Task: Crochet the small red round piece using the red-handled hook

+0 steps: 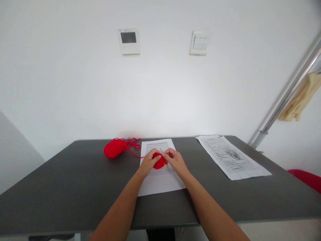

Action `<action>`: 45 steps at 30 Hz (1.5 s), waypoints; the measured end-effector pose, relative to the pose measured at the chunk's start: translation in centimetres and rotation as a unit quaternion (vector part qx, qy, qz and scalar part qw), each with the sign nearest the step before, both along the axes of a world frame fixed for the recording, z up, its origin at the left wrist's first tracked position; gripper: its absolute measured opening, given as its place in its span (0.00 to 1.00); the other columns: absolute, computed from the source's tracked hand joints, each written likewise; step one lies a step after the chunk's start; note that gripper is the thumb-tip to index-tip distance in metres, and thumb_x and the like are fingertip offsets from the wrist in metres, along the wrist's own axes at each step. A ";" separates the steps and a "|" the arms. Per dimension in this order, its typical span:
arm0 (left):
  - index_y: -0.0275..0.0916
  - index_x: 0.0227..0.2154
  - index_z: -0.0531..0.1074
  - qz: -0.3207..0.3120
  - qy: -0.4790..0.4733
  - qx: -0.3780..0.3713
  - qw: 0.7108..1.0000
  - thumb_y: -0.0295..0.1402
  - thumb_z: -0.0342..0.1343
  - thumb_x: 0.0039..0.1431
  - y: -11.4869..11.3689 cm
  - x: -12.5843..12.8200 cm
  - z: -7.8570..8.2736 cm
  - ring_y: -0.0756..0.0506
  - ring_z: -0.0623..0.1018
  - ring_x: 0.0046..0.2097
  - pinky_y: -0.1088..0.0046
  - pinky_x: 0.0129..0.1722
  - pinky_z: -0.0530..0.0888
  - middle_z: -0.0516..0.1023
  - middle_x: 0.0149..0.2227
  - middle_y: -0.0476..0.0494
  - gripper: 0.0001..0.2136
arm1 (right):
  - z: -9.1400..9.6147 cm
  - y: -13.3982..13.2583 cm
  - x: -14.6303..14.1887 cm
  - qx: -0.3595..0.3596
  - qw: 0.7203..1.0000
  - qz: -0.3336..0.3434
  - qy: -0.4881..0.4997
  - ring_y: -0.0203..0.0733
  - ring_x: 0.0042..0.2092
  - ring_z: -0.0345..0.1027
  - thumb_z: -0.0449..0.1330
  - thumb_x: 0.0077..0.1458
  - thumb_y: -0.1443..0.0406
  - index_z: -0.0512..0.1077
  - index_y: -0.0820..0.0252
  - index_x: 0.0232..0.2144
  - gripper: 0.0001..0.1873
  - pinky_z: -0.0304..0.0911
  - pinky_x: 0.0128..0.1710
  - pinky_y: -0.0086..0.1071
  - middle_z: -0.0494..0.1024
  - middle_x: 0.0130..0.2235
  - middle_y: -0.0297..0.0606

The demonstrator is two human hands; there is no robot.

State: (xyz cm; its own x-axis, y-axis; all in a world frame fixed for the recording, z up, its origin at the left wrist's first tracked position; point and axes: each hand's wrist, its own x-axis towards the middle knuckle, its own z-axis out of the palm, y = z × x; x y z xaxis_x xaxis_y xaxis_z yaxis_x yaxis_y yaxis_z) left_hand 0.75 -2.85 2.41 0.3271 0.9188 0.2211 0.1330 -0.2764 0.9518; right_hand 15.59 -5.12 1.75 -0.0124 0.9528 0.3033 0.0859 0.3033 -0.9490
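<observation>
A small round red crochet piece (pixel 158 163) is held above a printed sheet in the middle of the table. My left hand (pixel 149 161) grips its left side, thumb on top. At the right edge of the piece, my right hand (pixel 176 161) is closed with its fingertips pinched around a thin crochet hook (pixel 169 168), whose slim shaft sticks out below the fingers. A tiny yellow marker (pixel 165 165) shows at the lower right of the piece. Red yarn (pixel 135 154) runs from behind my left hand to a red yarn ball (pixel 114 148) on the left.
Beneath my hands lies the white printed sheet (pixel 160 184) on the dark grey table (pixel 75 194). More printed sheets (pixel 230 157) lie at the right. Behind the table rises a white wall with a panel (pixel 129 42) and a switch (pixel 200 43). A red curved object (pixel 306 179) is beyond the right edge.
</observation>
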 end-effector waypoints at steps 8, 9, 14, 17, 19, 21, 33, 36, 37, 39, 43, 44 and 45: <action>0.39 0.26 0.66 0.006 -0.002 -0.003 1.000 0.36 0.55 0.49 0.0 -0.1 -0.3 0.49 0.69 0.28 0.74 0.29 0.65 0.69 0.24 0.52 0.07 | -0.5 0.4 0.0 0.000 1.000 -0.014 -0.001 0.34 0.21 0.58 0.58 0.47 0.62 0.66 0.60 0.22 0.08 0.54 0.24 0.28 0.65 0.18 0.28; 0.39 0.26 0.66 0.007 -0.004 -0.004 1.000 0.36 0.56 0.49 0.0 -0.1 -0.4 0.49 0.69 0.28 0.74 0.29 0.65 0.69 0.24 0.52 0.07 | -0.5 0.4 0.0 0.001 1.000 -0.017 -0.001 0.34 0.21 0.58 0.58 0.47 0.62 0.66 0.59 0.22 0.08 0.54 0.24 0.28 0.65 0.18 0.28; 0.39 0.26 0.66 0.007 -0.017 -0.005 1.000 0.37 0.54 0.50 0.4 0.0 -0.8 0.49 0.69 0.28 0.74 0.29 0.65 0.68 0.24 0.52 0.07 | -0.7 0.5 0.0 0.005 1.000 -0.027 -0.001 0.33 0.21 0.58 0.57 0.47 0.63 0.66 0.59 0.22 0.07 0.54 0.24 0.28 0.64 0.18 0.27; 0.39 0.26 0.66 0.004 -0.023 -0.009 1.000 0.38 0.54 0.50 0.5 0.0 -0.9 0.49 0.69 0.27 0.74 0.28 0.65 0.68 0.23 0.52 0.07 | -0.7 0.5 0.0 0.007 1.000 -0.027 0.000 0.33 0.21 0.58 0.58 0.47 0.63 0.66 0.59 0.22 0.07 0.54 0.23 0.28 0.64 0.18 0.27; 0.39 0.25 0.66 0.003 -0.023 -0.012 1.000 0.38 0.54 0.50 0.6 0.0 -1.0 0.49 0.69 0.27 0.74 0.28 0.64 0.69 0.23 0.52 0.08 | -0.6 0.5 0.0 0.009 1.000 -0.025 0.001 0.33 0.21 0.58 0.58 0.47 0.62 0.67 0.59 0.23 0.06 0.54 0.23 0.28 0.63 0.18 0.27; 0.39 0.25 0.67 0.002 -0.023 -0.013 1.000 0.38 0.55 0.49 0.6 0.0 -0.9 0.49 0.69 0.27 0.74 0.28 0.64 0.69 0.23 0.52 0.08 | -0.5 0.4 0.0 0.011 1.000 -0.024 0.001 0.33 0.21 0.57 0.58 0.47 0.62 0.67 0.59 0.23 0.06 0.54 0.23 0.28 0.63 0.18 0.27; 0.39 0.25 0.66 -0.007 -0.025 -0.017 1.000 0.39 0.56 0.47 0.1 0.0 -0.3 0.49 0.68 0.27 0.74 0.28 0.64 0.68 0.24 0.52 0.09 | -0.6 0.4 0.0 0.019 1.000 -0.020 -0.001 0.33 0.21 0.58 0.58 0.48 0.61 0.67 0.59 0.22 0.09 0.54 0.24 0.28 0.64 0.18 0.27; 0.39 0.25 0.66 -0.013 -0.027 -0.025 0.999 0.40 0.57 0.47 0.1 0.0 -0.4 0.49 0.68 0.27 0.74 0.28 0.64 0.68 0.24 0.51 0.10 | -0.6 0.4 0.0 0.018 1.000 -0.022 -0.003 0.33 0.21 0.57 0.58 0.47 0.61 0.66 0.59 0.22 0.09 0.54 0.23 0.28 0.64 0.18 0.27; 0.39 0.25 0.65 -0.014 -0.027 -0.028 0.999 0.40 0.56 0.47 0.1 0.0 -0.5 0.49 0.68 0.27 0.74 0.27 0.64 0.68 0.24 0.51 0.10 | -0.6 0.4 0.0 0.018 1.000 -0.023 -0.003 0.33 0.21 0.57 0.59 0.47 0.61 0.66 0.59 0.22 0.09 0.54 0.23 0.28 0.63 0.17 0.27; 0.39 0.25 0.65 -0.016 -0.028 -0.032 0.999 0.40 0.56 0.48 0.1 0.0 -0.5 0.49 0.68 0.26 0.75 0.27 0.64 0.68 0.24 0.52 0.10 | -0.5 0.4 -0.1 0.016 1.000 -0.024 -0.003 0.33 0.21 0.57 0.59 0.47 0.61 0.66 0.59 0.21 0.09 0.54 0.23 0.28 0.63 0.17 0.27; 0.40 0.26 0.65 -0.012 -0.023 -0.034 0.999 0.38 0.55 0.48 0.1 0.1 -0.6 0.49 0.68 0.25 0.75 0.26 0.65 0.68 0.23 0.53 0.08 | -0.4 0.3 -0.1 0.013 1.000 -0.022 0.001 0.33 0.21 0.57 0.58 0.47 0.61 0.66 0.59 0.21 0.08 0.54 0.23 0.28 0.64 0.18 0.27; 0.40 0.26 0.66 -0.010 -0.022 -0.033 0.999 0.38 0.55 0.48 0.1 0.1 -0.5 0.49 0.69 0.26 0.74 0.26 0.65 0.69 0.23 0.53 0.07 | -0.3 0.3 -0.1 0.011 1.000 -0.021 0.001 0.34 0.21 0.58 0.58 0.47 0.61 0.66 0.59 0.21 0.08 0.54 0.23 0.28 0.64 0.18 0.27; 0.40 0.26 0.66 -0.006 -0.020 -0.031 0.999 0.37 0.55 0.48 0.1 0.1 -0.5 0.49 0.69 0.26 0.74 0.27 0.65 0.69 0.23 0.52 0.07 | -0.3 0.3 -0.1 0.010 1.000 -0.020 0.001 0.34 0.21 0.58 0.58 0.47 0.62 0.66 0.59 0.22 0.08 0.54 0.23 0.28 0.64 0.18 0.27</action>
